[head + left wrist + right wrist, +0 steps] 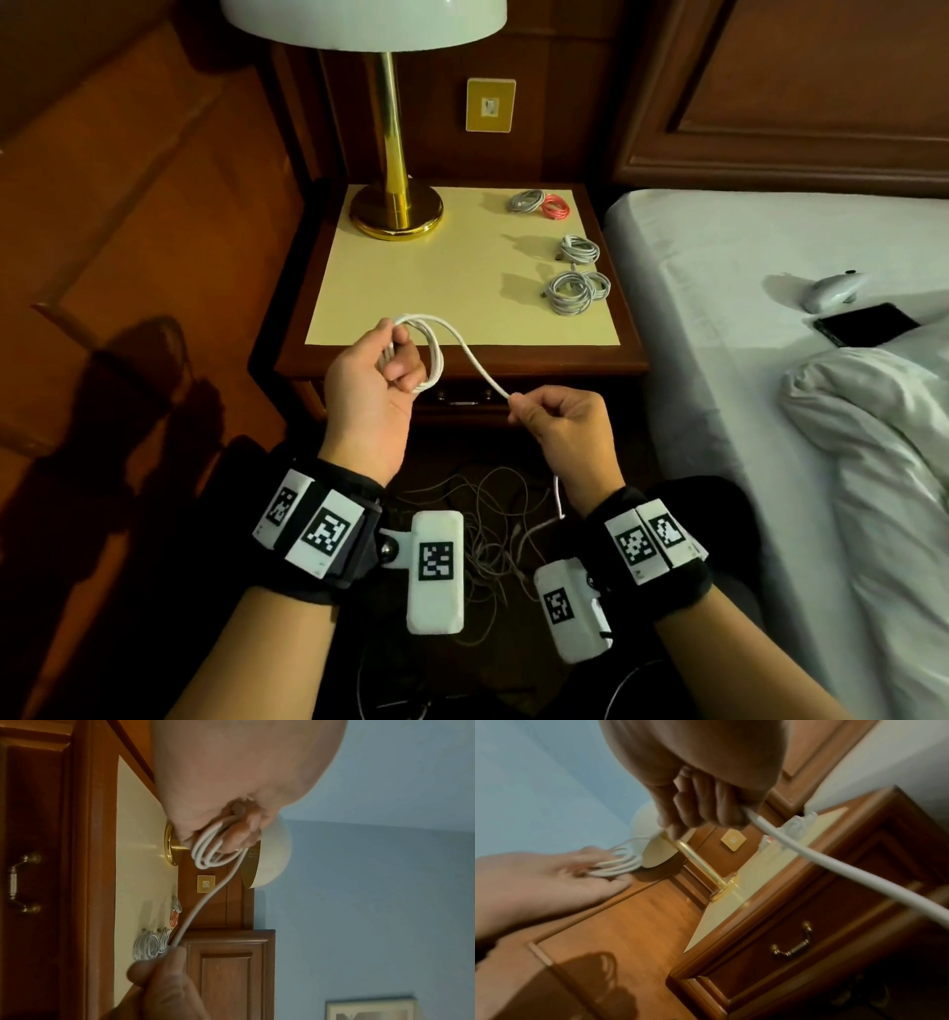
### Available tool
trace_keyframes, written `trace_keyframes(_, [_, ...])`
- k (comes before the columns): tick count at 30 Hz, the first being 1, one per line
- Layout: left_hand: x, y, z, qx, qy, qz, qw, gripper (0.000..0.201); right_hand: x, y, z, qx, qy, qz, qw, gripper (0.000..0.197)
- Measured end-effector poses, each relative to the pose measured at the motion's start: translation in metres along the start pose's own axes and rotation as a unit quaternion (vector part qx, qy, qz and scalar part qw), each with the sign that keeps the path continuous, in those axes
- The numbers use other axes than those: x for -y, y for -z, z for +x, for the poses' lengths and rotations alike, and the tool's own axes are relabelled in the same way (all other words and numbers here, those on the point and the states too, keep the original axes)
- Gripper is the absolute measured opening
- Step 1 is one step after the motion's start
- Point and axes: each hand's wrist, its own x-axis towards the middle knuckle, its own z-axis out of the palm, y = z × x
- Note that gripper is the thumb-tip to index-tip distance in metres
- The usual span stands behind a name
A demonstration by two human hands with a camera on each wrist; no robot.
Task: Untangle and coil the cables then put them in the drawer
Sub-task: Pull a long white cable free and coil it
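Observation:
My left hand (382,370) grips a few loops of a white cable (436,342) in front of the nightstand (462,354). The same cable runs right to my right hand (544,411), which pinches it and lets the rest trail down past the wrist. In the left wrist view the loops (208,850) hang from my fingers. In the right wrist view the cable (834,870) leaves my curled fingers (706,809). A tangle of thin cables (488,519) lies on the dark floor below. The drawer (790,947) with a brass handle is closed.
On the nightstand top stand a brass lamp (395,205) and several coiled cables: grey (526,200), red (555,208), white (580,249) and white (577,293). A bed (719,308) on the right holds a phone (865,324) and a white controller (832,290).

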Motion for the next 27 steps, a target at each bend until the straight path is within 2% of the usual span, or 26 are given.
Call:
trace_keyframes(3, [0.008,-0.003,0.000,-0.005,-0.015,0.076,0.997,0.033,0.015,-0.007,-0.005,0.067,0.016,-0.143,0.987,0.026])
trace_keyframes(6, [0.016,-0.002,-0.002,0.023,-0.044,0.206,0.977,0.034,0.030,-0.009,-0.010,0.133,0.036,-0.210,0.968,0.026])
trace_keyframes(10, [0.027,0.004,-0.007,0.066,-0.072,0.346,0.933,0.035,0.047,-0.006,-0.012,0.186,0.039,-0.204,0.960,0.025])
trace_keyframes(14, [0.028,0.009,-0.011,0.094,-0.077,0.389,0.913,0.033,0.054,0.001,-0.011,0.211,0.041,-0.119,0.969,0.019])
trace_keyframes(17, [0.022,0.012,-0.011,0.124,-0.057,0.380,0.915,0.030,0.052,0.010,-0.008,0.190,0.038,-0.017,0.981,0.013])
trace_keyframes(19, [0.018,0.013,-0.011,0.143,-0.035,0.374,0.916,0.030,0.048,0.013,-0.006,0.144,0.052,0.021,0.988,0.014])
trace_keyframes(23, [0.019,0.007,-0.016,0.132,-0.005,0.389,0.912,0.032,0.034,0.010,-0.002,0.046,0.050,0.026,0.997,0.031])
trace_keyframes(27, [0.025,0.002,-0.021,0.149,0.008,0.426,0.892,0.030,0.026,0.004,0.001,-0.003,0.055,0.007,0.998,0.038])
